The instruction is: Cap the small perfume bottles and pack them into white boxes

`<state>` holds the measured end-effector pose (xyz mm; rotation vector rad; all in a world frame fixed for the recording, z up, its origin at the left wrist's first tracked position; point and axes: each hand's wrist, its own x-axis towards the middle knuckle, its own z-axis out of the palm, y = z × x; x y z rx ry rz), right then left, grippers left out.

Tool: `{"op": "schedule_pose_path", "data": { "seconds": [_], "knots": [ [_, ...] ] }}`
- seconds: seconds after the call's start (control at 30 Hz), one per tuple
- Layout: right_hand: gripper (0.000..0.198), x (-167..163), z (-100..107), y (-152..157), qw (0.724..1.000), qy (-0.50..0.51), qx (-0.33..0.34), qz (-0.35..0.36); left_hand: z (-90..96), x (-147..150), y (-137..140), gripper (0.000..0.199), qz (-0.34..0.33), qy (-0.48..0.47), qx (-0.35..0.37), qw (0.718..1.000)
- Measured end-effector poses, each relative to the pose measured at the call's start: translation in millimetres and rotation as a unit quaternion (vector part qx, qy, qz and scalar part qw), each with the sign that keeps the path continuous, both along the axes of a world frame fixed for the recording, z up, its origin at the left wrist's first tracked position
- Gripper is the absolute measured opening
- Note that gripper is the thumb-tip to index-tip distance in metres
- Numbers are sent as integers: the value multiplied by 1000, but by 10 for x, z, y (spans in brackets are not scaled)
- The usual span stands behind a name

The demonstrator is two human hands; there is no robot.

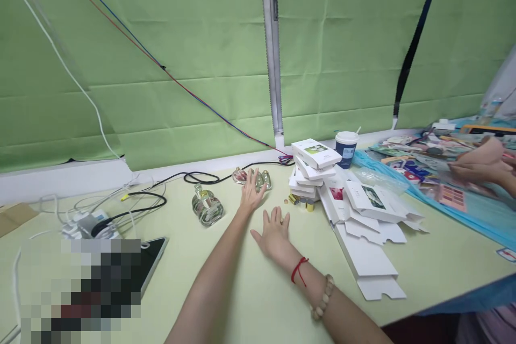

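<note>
My left hand [252, 192] reaches out at the small perfume bottles [264, 178] near the back of the table, its fingers spread over them. Whether it touches them I cannot tell. A pinkish glass bottle [238, 175] lies just left of its fingers. My right hand [274, 234] rests with fingers apart on the table, a red string and a beaded bracelet on its wrist. Beyond it are several small gold caps [300, 201]. To the left of my left forearm stands a larger clear glass bottle group [207, 206].
White boxes [316, 155] are stacked at the right, with flattened or open cartons [365, 252] in front. A lidded paper cup [345, 149] stands behind. Cables and a dark tablet-like device [155, 260] lie left. At far right, another person's hand [479, 166] is over cosmetics on blue plastic.
</note>
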<state>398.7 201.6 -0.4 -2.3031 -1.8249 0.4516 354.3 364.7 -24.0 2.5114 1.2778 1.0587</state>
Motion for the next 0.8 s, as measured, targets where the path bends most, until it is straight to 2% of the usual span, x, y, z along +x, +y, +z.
{"op": "schedule_pose_path", "data": {
  "seconds": [0.3,0.43,0.53,0.6,0.8],
  "knots": [
    [64,161,10,24,999,29,31,-23,31,-37,-148,61,-2,48,27,999],
    [62,179,-22,44,998,27,45,-29,38,-63,-182,57,-3,24,51,998],
    [64,171,-80,72,999,15,38,-23,24,-66,-146,54,34,-29,51,998],
    [65,172,-125,85,1000,5,20,-11,0,-61,-85,52,58,-69,34,995],
    [68,216,-221,103,1000,-22,-17,6,-129,-76,101,47,32,-148,-83,985]
  ]
}}
